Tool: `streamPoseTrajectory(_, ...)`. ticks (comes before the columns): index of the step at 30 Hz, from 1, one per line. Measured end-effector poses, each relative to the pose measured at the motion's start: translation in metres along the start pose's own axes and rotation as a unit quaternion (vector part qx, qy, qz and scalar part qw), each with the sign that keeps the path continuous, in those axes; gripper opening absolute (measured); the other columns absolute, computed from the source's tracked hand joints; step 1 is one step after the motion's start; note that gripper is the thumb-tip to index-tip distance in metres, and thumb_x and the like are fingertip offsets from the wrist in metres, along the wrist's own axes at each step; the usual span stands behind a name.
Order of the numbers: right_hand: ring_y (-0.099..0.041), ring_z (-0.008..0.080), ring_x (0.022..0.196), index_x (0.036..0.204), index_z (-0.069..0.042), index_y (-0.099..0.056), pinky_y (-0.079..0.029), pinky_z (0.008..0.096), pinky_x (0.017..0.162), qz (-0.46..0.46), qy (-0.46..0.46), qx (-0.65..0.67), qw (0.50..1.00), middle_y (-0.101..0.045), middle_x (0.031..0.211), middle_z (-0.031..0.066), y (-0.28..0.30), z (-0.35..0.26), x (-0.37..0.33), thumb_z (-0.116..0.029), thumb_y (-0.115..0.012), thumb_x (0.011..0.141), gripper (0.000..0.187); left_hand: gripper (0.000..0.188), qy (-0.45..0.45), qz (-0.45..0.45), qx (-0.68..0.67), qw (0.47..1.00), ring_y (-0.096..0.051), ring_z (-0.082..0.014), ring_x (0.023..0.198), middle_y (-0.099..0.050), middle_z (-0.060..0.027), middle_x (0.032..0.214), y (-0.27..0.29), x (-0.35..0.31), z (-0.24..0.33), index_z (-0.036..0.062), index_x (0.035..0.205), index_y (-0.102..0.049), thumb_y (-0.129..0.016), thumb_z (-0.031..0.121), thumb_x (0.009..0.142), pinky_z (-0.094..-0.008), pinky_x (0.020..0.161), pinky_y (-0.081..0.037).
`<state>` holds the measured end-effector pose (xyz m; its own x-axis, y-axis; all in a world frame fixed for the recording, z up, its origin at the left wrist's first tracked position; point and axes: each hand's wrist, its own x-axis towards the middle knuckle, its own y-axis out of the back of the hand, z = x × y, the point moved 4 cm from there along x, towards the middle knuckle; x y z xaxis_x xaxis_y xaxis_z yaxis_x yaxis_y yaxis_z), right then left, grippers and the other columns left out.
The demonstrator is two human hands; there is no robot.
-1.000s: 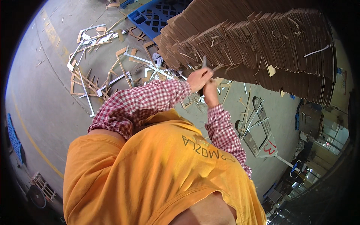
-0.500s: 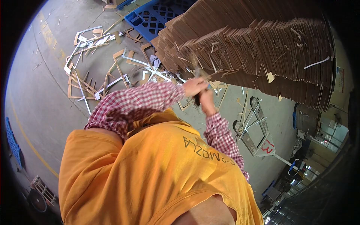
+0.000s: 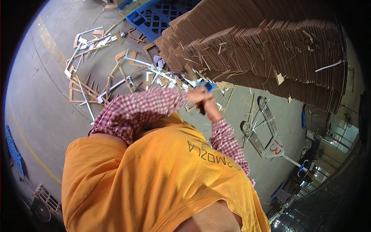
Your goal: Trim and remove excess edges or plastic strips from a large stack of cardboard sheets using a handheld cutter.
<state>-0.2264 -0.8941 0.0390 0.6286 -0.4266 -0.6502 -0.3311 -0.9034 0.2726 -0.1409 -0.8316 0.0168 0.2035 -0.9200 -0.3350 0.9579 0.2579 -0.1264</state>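
Observation:
My left hand (image 3: 197, 94) and my right hand (image 3: 211, 109) are closed together in front of my chest, both smeared by motion. Between them shows the dark handle of a tool (image 3: 201, 108), its end sticking out below the hands. The kind of tool cannot be made out; its other end is blurred or hidden. Just beyond the hands rises a tall stack of brown cardboard sheets (image 3: 247, 50), with ragged strips hanging off its edges. Loose cardboard scraps (image 3: 166, 79) lie on the floor at its foot.
A blue plastic pallet (image 3: 158, 17) lies under the stack at the far side. Cardboard and white offcut strips (image 3: 89, 81) litter the floor to the left. A grey wheeled hand truck (image 3: 264, 137) stands to the right. Another blue pallet (image 3: 15, 150) is at the far left.
My hands have drawn back slightly from the stack, toward my body. The blurred tool end that was against the stack's lower edge no longer shows there.

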Motion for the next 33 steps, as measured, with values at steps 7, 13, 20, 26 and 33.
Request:
streamPoseTrajectory(7, -0.055, 0.0125, 0.073, 0.098, 0.0, -0.055, -0.046, 0.0288, 0.053, 0.054, 0.064, 0.043, 0.996, -0.058, 0.084, 0.0036, 0.027, -0.047, 0.005, -0.027, -0.051, 0.085, 0.03, 0.047, -0.118, 0.03, 0.01, 0.993, -0.049, -0.0191, 0.105, -0.053, -0.0109, 0.114, 0.02, 0.011, 0.058, 0.0078, 0.119, -0.048, -0.049, 0.041, 0.085, -0.0308, 0.09, -0.038)
streamPoseTrajectory(13, -0.054, 0.0148, 0.05, 0.089, 0.0, -0.055, -0.04, 0.0284, 0.036, 0.085, 0.069, 0.141, 0.984, -0.057, 0.068, 0.007, -0.009, -0.05, 0.004, -0.026, -0.046, 0.087, 0.027, 0.05, -0.037, 0.057, 0.023, 0.997, -0.055, -0.018, 0.08, -0.059, -0.01, 0.089, 0.026, 0.017, 0.032, 0.0018, 0.098, -0.054, -0.051, 0.049, 0.082, -0.0308, 0.072, -0.044)
streamPoseTrajectory(20, -0.052, 0.0092, 0.074, 0.097, -0.006, -0.055, -0.042, 0.026, 0.048, 0.029, 0.009, -0.008, 1.0, -0.056, 0.086, 0.0013, 0.011, -0.001, 0.001, -0.031, -0.046, 0.088, 0.028, 0.055, -0.137, 0.044, -0.016, 0.99, -0.055, -0.021, 0.093, -0.059, -0.0128, 0.101, 0.005, 0.008, 0.001, 0.004, 0.113, -0.052, -0.054, 0.048, 0.079, -0.032, 0.083, -0.041)
streamPoseTrajectory(26, -0.056, 0.0135, 0.065, 0.096, 0.001, -0.054, -0.044, 0.0281, 0.049, 0.162, 0.206, 0.049, 0.964, -0.058, 0.08, 0.0065, 0.009, -0.054, 0.025, -0.023, -0.043, 0.089, 0.028, 0.046, -0.065, 0.025, 0.022, 0.997, -0.053, -0.0141, 0.079, -0.058, -0.0086, 0.088, 0.037, 0.028, 0.06, 0.0064, 0.108, -0.054, -0.053, 0.044, 0.082, -0.0268, 0.068, -0.044)
streamPoseTrajectory(33, -0.057, 0.0144, 0.062, 0.102, -0.003, -0.051, -0.044, 0.0283, 0.05, 0.036, 0.03, 0.068, 0.997, -0.057, 0.081, 0.0048, -0.009, 0.01, -0.006, -0.027, -0.048, 0.087, 0.029, 0.055, -0.023, 0.0, 0.067, 0.998, -0.055, -0.0196, 0.085, -0.059, -0.0115, 0.091, 0.001, -0.004, -0.014, 0.0101, 0.105, -0.056, -0.055, 0.055, 0.075, -0.0315, 0.076, -0.043)
